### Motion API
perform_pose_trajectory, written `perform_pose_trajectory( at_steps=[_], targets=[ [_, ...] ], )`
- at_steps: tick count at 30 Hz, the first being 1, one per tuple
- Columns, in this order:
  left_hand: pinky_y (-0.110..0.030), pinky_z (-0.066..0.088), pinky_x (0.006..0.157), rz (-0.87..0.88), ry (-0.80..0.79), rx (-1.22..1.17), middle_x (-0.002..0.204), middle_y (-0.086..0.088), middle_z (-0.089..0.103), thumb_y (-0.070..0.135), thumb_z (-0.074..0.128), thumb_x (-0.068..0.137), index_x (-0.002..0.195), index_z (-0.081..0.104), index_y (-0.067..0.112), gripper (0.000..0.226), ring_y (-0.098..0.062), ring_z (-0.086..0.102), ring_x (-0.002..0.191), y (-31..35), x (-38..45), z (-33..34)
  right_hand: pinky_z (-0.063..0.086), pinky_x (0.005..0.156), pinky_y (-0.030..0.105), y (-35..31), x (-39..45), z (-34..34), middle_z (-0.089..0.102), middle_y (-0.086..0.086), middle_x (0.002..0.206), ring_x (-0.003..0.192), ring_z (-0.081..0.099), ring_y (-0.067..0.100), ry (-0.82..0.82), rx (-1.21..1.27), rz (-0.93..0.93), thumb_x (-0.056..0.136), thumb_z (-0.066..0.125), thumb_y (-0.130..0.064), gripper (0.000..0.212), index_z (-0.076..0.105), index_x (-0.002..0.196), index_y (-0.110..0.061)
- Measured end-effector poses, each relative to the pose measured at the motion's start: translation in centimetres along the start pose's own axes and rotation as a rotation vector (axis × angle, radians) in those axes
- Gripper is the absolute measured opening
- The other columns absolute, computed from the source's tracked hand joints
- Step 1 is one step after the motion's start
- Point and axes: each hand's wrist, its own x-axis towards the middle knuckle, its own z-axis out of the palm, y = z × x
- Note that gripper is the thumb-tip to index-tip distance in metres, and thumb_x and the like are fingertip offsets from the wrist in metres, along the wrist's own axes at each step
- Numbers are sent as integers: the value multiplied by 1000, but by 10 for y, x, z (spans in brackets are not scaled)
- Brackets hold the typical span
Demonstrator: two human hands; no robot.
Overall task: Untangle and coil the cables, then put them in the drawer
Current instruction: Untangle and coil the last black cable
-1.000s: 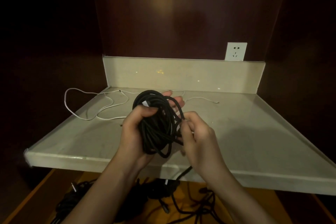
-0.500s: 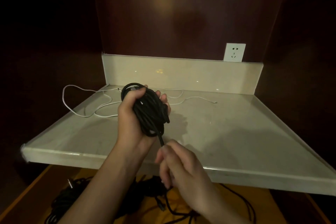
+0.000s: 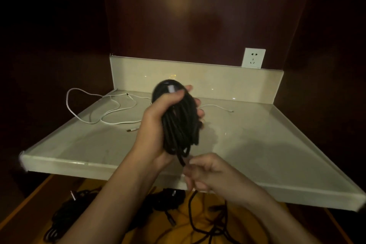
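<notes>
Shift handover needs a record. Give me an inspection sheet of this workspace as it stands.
Surface: pale glossy stone shelf with a raised back.
Job's things: coiled black cable bundle; open wooden drawer below with black cables on yellow lining.
Clutter: nothing seen.
Grippers: left hand grips the bundle; right hand pinches its loose tail.
Cables: thin white cable sprawls loose on the shelf.
Surroundings: white wall socket, dark wood panels.
</notes>
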Motion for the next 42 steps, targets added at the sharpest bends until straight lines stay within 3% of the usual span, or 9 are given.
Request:
perform_pose_trajectory(
  at_steps=[3, 9, 12, 18, 25, 30, 33, 37, 42],
  targets=[
    [-35, 54, 71, -216, -268, 128, 92, -13, 61, 26, 82, 68, 125, 60, 0, 67, -25, 61, 79, -2, -3, -2, 40, 57, 8, -13, 2, -25, 62, -18, 59, 56, 54, -7, -93, -124, 37, 93, 60, 2, 39, 70, 76, -31],
    [-36, 50, 78, -174, -382, 626, 88, -16, 66, 17, 69, 74, 120, 62, -3, 50, -28, 63, 85, 5, -6, -14, 52, 82, 45, -44, -1, -70, 72, 7, 85, 89, 68, 21, -64, -421, 91, 87, 73, -8, 6, 72, 92, -10],
    [-28, 50, 82, -60, -376, 918, 96, -13, 69, 11, 73, 78, 116, 66, 4, 40, -14, 65, 89, 2, -8, -5, 49, 80, 59, -55, 6, -75, 65, 32, 99, 95, 60, 50, -37, -510, 91, 83, 74, -15, 26, 67, 106, -4],
    [-39, 55, 67, 108, -273, 1238, 93, 5, 62, 19, 72, 77, 109, 59, 28, 36, -12, 64, 77, 0, -10, 5, 34, 51, 22, -70, 8, -83, 57, 15, 71, 58, 44, 15, 185, -368, 72, 89, 61, 7, 18, 59, 106, -1],
    [-12, 45, 80, 451, -181, 1421, 118, 12, 40, 20, 71, 74, 117, 51, 23, 48, -3, 51, 106, -27, -9, 1, 33, 46, 21, -80, 2, -79, 53, 2, 55, 46, 41, 9, 306, -477, 242, 97, 57, -10, 18, 58, 94, 8],
    [-36, 56, 66, 464, -76, 1153, 101, 8, 61, 17, 68, 78, 115, 57, 29, 41, -16, 65, 86, -25, -10, -1, 22, 44, 20, -83, -9, -69, 41, 1, 52, 45, 29, 8, 362, -168, 172, 98, 54, -11, 20, 66, 88, 2],
    [-32, 52, 88, 603, -81, 1286, 110, 12, 59, 21, 65, 74, 119, 58, 24, 46, -14, 60, 107, -27, -8, 1, 23, 43, 19, -91, -10, -62, 43, 0, 52, 44, 30, 7, 403, -139, 123, 97, 54, -7, 18, 64, 83, -2],
    [-22, 48, 74, 700, -12, 1402, 112, 6, 49, 24, 64, 74, 122, 47, 22, 52, -6, 55, 93, -36, -6, 2, 31, 48, 16, -97, -9, -53, 53, -5, 54, 45, 42, 1, 444, -364, 64, 97, 51, -4, 16, 64, 87, -1],
    [-29, 53, 85, 760, 4, 1650, 157, -12, 24, 33, 57, 75, 149, 33, 5, 83, -22, 55, 116, -34, -1, -3, 36, 50, 14, -104, -10, -51, 61, -3, 60, 47, 50, -2, 491, -485, -6, 95, 49, -2, 18, 67, 99, -6]
  ],
)
